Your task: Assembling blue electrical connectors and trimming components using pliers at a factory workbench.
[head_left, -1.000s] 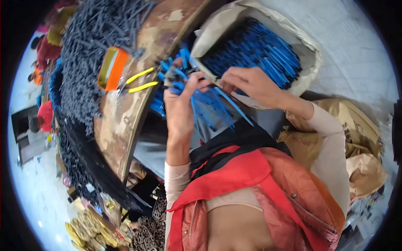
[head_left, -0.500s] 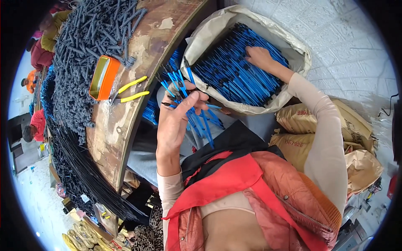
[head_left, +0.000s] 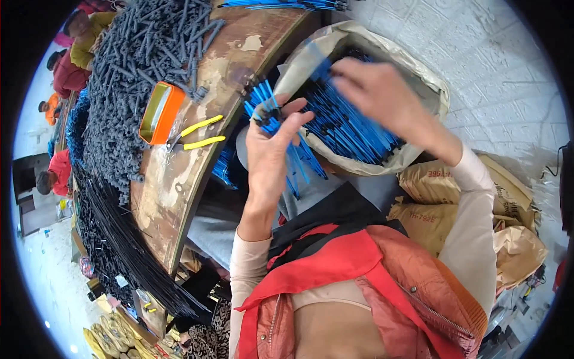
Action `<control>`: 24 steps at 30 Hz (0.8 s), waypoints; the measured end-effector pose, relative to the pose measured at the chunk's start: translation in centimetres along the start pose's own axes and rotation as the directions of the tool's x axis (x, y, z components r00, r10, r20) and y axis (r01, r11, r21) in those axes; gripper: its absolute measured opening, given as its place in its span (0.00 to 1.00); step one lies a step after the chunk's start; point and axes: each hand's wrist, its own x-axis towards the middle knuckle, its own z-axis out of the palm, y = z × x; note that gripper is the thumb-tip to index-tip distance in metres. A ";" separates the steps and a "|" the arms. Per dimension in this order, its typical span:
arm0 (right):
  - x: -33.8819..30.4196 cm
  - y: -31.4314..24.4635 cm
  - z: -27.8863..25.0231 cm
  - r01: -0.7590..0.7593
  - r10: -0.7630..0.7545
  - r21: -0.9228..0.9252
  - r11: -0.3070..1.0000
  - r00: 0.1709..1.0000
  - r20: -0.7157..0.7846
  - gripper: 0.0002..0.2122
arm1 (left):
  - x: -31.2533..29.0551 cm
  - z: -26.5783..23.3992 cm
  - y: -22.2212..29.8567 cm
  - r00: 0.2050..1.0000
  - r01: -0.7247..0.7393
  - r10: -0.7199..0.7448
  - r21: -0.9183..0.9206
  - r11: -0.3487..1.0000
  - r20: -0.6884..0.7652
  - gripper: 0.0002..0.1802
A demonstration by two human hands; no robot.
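Head view: the person's left grip (head_left: 272, 146) is closed around a loose bundle of thin blue sticks (head_left: 260, 96) with black parts, the thumb folded across it. The bundle sits near the edge of the worktop (head_left: 161, 209); its upper ends fan out past the fingers and its lower ends splay beneath the palm.

The right grip (head_left: 382, 93) hovers over the open mouth of a pale sack (head_left: 441, 102), its fingers bent and blurred. A smeared blue streak shows beside the fingertips, but I cannot tell whether they grasp a stick or are released. Many more blue sticks (head_left: 353, 134) lie crowded inside the sack, mostly in line with one another.

For good handling, I would judge, the left thumb should press just firmly enough to stop slipping without bending anything, and squaring up the splayed ends would keep them from snagging. The right fingers would do best to pinch one stick at a time, aligned with those in the sack and clear of its soft rim.

On the worktop, yellow-handled pliers (head_left: 203, 142) rest near an orange container (head_left: 173, 113), beside a heap of grey ribbed tubes (head_left: 122, 90).
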 end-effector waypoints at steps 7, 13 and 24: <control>-1.2 -3.7 2.7 -0.122 0.034 0.465 0.877 0.980 0.195 0.11 | -0.5 -1.3 0.1 0.989 -0.098 0.103 0.055 0.994 -0.109 0.08; -2.1 8.2 6.2 -0.238 0.164 0.154 0.959 0.909 0.384 0.11 | -2.1 -2.3 2.8 0.995 -0.093 0.091 -0.069 0.993 -0.030 0.08; -6.4 24.1 6.7 -0.345 0.409 -0.250 0.904 0.868 0.280 0.13 | -5.1 -5.1 7.1 0.898 0.265 -0.311 0.183 0.947 0.311 0.14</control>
